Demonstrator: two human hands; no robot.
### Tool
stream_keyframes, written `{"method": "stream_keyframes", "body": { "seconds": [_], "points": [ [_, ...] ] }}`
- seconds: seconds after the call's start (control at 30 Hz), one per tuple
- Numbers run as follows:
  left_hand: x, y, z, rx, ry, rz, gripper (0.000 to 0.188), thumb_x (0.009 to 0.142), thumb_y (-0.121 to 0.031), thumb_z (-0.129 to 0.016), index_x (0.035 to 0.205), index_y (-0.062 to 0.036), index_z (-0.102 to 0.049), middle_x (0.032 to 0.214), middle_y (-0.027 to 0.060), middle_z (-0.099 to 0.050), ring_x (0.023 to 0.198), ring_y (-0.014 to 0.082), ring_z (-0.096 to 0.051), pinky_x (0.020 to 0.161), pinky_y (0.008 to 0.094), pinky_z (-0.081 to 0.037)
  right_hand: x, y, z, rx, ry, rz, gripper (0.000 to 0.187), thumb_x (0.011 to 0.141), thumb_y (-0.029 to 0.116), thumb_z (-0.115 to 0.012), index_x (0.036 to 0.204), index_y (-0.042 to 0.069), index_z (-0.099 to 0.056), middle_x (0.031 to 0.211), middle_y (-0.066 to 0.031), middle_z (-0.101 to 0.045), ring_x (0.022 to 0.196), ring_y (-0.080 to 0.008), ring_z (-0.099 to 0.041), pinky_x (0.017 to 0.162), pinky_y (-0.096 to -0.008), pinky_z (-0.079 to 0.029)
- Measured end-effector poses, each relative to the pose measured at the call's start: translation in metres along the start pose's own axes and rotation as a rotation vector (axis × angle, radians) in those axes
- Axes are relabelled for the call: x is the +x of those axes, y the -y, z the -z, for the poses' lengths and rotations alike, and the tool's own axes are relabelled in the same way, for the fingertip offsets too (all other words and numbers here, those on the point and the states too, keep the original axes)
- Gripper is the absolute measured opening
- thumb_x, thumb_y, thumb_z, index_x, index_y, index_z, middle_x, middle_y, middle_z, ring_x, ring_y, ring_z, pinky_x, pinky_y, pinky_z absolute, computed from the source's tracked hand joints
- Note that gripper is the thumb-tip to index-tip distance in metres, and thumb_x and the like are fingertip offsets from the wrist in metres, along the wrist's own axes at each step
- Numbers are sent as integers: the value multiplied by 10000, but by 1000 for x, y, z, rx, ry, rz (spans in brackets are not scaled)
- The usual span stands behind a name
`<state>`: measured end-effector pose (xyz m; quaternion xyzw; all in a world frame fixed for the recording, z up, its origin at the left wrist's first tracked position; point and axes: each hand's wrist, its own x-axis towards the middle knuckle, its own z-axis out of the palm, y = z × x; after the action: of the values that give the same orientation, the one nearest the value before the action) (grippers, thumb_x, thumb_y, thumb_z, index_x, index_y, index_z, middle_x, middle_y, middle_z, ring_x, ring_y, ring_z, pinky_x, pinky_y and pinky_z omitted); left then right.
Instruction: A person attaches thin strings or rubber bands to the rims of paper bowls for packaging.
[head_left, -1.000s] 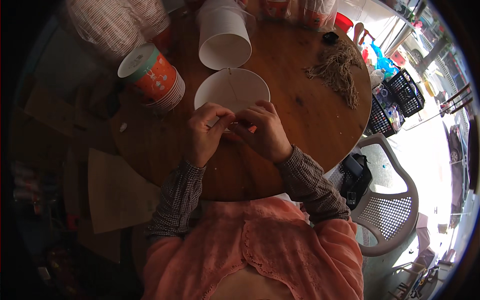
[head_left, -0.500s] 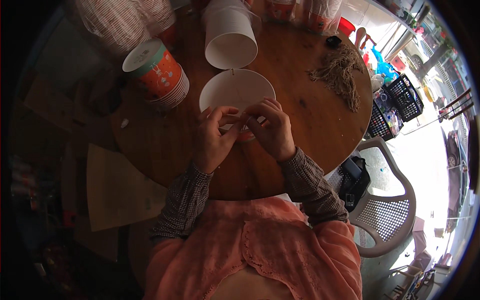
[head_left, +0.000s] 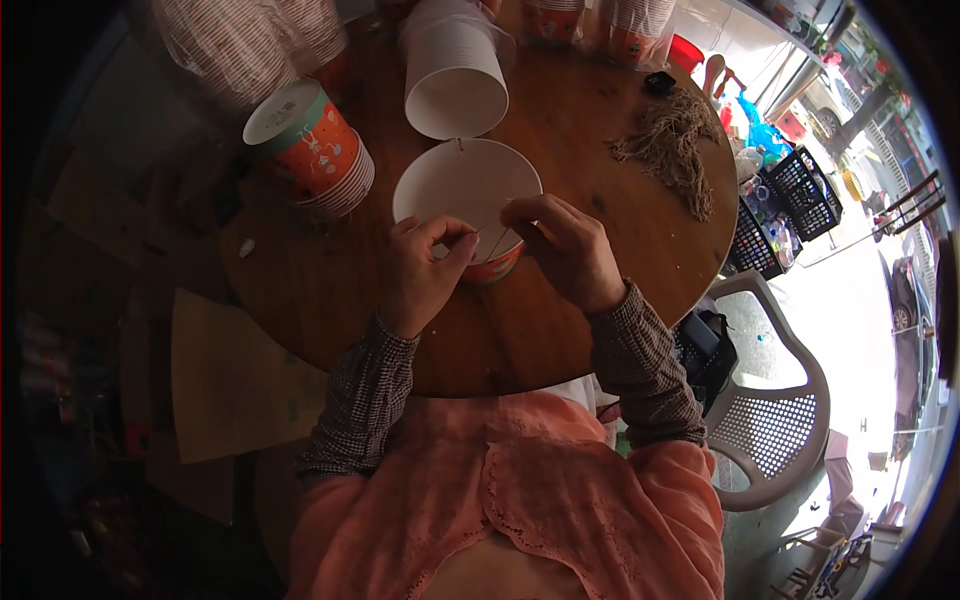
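Observation:
A paper bucket (head_left: 430, 180) with a white inside and an orange printed outer wall stands in front of me on the round wooden table. A short piece of string shows at its far rim. My left hand (head_left: 428, 265) is at the near left of the rim, thumb and fingertips pinched together. Across from it, my right hand (head_left: 570, 245) pinches a thin string (head_left: 497, 242) that hangs over the near right rim toward the left fingers. Whether the left fingertips hold the string's other end or the rim is too small to make out.
Beyond the bucket lies a nested stack of white buckets (head_left: 455, 90). An orange-and-green stack of buckets (head_left: 315, 140) stands at left, with plastic-wrapped stacks (head_left: 235, 45) behind. A bundle of cut strings (head_left: 680, 150) lies at right. A plastic chair (head_left: 770, 430) and black crates (head_left: 805, 195) stand beyond the table.
My hands have come apart: the right moved outward to the right with the string, while the left stayed near the rim. The string now shows between them.

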<state>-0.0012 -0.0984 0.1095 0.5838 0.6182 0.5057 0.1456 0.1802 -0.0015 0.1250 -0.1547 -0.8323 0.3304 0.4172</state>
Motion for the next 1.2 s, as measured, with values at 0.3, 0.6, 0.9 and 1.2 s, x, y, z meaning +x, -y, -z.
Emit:
{"method": "stream_keyframes", "body": {
  "seconds": [0.3, 0.6, 0.9, 1.2],
  "points": [
    [3, 0, 1, 21, 161, 4, 143, 865, -215, -678, 869, -75, -705, 788, 55, -712, 756, 209, -669, 940, 366, -402, 22, -10, -7, -189, -77, 288, 156, 832, 84, -675, 980, 89, -625, 851, -49, -677, 835, -259, -661, 859, -370, -486],
    [5, -14, -6, -12, 159, -15, 141, 854, -173, -695, 883, -35, -699, 775, 76, -715, 722, 180, -675, 890, 348, -444, 12, -4, -2, -156, -147, 51, 182, 823, 88, -682, 1002, 92, -653, 1002, -81, -680, 994, -277, -618, 928, -396, -445],
    [4, -14, -6, -107, 193, 40, 116, 904, -66, -655, 976, 25, -653, 894, 53, -672, 800, 103, -659, 720, 229, -531, -29, -3, 10, -313, -57, -7, 130, 789, 208, -737, 870, 109, -716, 1210, -79, -628, 1230, -295, -503, 1057, -468, -332],
    [2, -17, -9, -191, 139, 73, 124, 842, -84, -718, 921, 4, -682, 855, 79, -689, 813, 136, -638, 651, 261, -542, -31, -6, -2, -213, -146, -58, 104, 811, 175, -713, 890, 110, -693, 1080, -31, -680, 1150, -246, -567, 1068, -461, -319]
  ]
}}
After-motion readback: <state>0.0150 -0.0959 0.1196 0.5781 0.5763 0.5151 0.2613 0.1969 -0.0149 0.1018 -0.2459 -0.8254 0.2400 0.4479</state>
